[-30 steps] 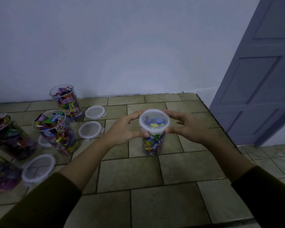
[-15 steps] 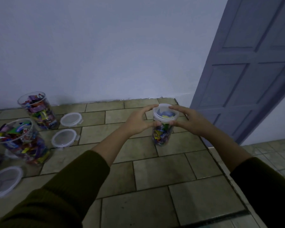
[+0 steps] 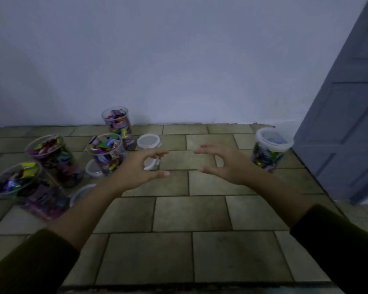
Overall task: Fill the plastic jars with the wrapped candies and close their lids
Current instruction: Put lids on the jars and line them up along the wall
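Note:
A lidded plastic jar of wrapped candies (image 3: 269,149) stands on the tiled floor at the right, close to the door. My right hand (image 3: 223,165) hovers to its left, fingers loosely spread and holding nothing. My left hand (image 3: 141,169) hovers opposite it, also holding nothing. Several uncovered jars full of candies stand at the left: one by the wall (image 3: 118,127), one nearer the middle (image 3: 106,152), and two more (image 3: 53,158) (image 3: 26,187) further left. Loose white lids lie among them: one (image 3: 148,141) by the wall, one (image 3: 151,163) partly behind my left hand.
A grey-blue door (image 3: 344,107) stands at the right, beside the tiled floor's edge (image 3: 312,177). A pale wall (image 3: 179,71) runs along the back. Two more lids (image 3: 92,169) (image 3: 81,193) lie near the left jars. Bare tiles (image 3: 189,209) stretch in front of me.
Both hands let go of the lidded jar, which now stands on the floor at the right. The hands have drawn back toward the middle, and my view has swung left.

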